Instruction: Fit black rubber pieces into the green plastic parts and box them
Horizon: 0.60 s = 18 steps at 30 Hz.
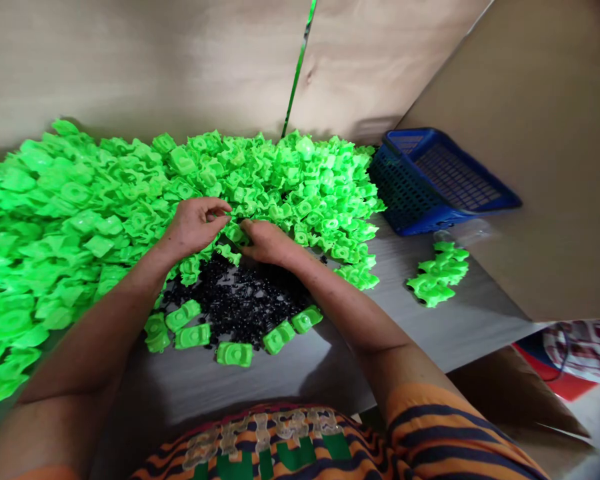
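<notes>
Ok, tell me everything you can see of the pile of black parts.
The pile of black parts is many small, glossy pieces, perhaps plastic, spread loosely on the grey tabletop, with bare patches showing through. Individual shapes are too small to make out. It lies in front of the green heap, by the right hand; loose green pieces line its near edge, some apparently touching it. The right forearm crosses over its right side.

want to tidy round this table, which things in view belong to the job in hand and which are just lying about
Seemingly in the job:
left hand and right hand, at the heap
heaped green pieces
small black parts scattered close by

Probably just lying about:
blue basket
brown cardboard below the table

Unsure: green cluster set apart
</notes>
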Each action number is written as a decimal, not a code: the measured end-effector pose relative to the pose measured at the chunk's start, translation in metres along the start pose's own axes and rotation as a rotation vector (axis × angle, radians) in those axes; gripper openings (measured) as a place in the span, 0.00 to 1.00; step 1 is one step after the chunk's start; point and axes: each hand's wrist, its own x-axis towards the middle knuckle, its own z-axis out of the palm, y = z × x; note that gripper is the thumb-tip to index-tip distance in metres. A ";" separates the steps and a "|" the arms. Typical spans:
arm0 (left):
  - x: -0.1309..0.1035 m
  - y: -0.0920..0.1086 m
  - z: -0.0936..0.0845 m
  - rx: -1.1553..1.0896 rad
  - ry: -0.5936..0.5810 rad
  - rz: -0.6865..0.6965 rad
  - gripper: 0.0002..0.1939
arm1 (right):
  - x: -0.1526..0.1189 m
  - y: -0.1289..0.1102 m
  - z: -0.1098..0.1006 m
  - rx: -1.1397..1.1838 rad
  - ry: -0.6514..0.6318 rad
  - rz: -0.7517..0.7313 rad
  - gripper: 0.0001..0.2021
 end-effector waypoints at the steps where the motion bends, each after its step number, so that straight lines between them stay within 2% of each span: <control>1: 0.000 0.000 0.000 -0.003 -0.002 0.000 0.16 | 0.000 0.000 0.001 -0.025 -0.010 0.000 0.20; 7: 0.001 -0.001 0.001 0.009 -0.003 0.015 0.16 | 0.000 -0.003 -0.001 -0.097 -0.056 0.036 0.20; 15: 0.002 -0.006 0.001 0.062 -0.027 0.056 0.18 | 0.001 -0.001 0.000 -0.110 -0.070 -0.003 0.22; 18: 0.001 -0.007 -0.001 0.202 -0.130 0.130 0.19 | 0.002 0.002 0.004 -0.099 -0.042 -0.018 0.23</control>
